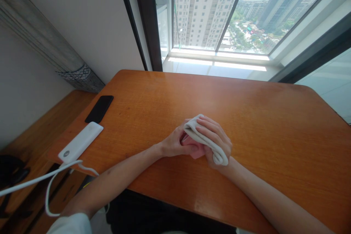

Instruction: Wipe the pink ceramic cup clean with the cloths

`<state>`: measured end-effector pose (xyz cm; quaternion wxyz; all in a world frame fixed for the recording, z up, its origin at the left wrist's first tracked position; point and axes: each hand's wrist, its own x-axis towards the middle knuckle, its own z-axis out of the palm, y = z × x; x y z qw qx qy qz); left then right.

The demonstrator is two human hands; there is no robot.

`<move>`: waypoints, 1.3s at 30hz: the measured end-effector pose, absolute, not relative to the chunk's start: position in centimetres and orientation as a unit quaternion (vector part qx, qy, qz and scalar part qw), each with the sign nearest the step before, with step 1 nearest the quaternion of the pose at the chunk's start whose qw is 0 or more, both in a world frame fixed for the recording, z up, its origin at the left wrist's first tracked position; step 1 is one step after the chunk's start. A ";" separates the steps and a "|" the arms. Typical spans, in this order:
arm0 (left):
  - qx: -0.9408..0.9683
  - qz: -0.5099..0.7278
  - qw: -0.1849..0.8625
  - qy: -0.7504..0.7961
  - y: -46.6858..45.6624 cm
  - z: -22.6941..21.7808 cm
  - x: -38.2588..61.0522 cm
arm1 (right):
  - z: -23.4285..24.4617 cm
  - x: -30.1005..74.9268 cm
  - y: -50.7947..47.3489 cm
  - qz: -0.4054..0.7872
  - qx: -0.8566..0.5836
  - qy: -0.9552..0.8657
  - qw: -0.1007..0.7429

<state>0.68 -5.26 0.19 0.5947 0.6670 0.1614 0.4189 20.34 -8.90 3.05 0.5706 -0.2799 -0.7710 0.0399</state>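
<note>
Both my hands meet over the middle of the orange wooden table (pixel 260 117). My right hand (pixel 218 140) is curled around a rolled white cloth (pixel 201 137), which lies across its fingers. My left hand (pixel 174 142) is closed against the cloth's left end. Between the two hands a small pink thing (pixel 196 151) shows; I cannot make out what it is.
A black phone (pixel 99 108) lies flat near the table's left edge. Just in front of it sits a white power bank (pixel 80 142) with a white cable (pixel 49 179) trailing off the table. A large window (pixel 233 11) stands behind the table.
</note>
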 end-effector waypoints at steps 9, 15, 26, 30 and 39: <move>0.616 0.421 0.642 0.175 -5.6 0.2 0.7 | 2.7 20.4 -8.9 0.184 -0.314 -0.717 0.594; 0.609 0.398 0.665 0.167 -5.5 0.1 0.6 | 1.9 20.4 -8.5 0.256 -0.351 -0.668 0.604; 0.618 0.396 0.656 0.174 -5.3 -0.3 0.3 | -0.4 20.3 -8.0 0.318 -0.412 -0.580 0.627; 0.608 0.396 0.664 0.180 -5.2 -0.1 0.2 | -0.1 20.5 -7.9 0.306 -0.397 -0.612 0.611; 0.565 0.438 0.675 0.182 -5.1 0.5 0.2 | 1.4 20.6 -8.5 0.203 -0.312 -0.734 0.568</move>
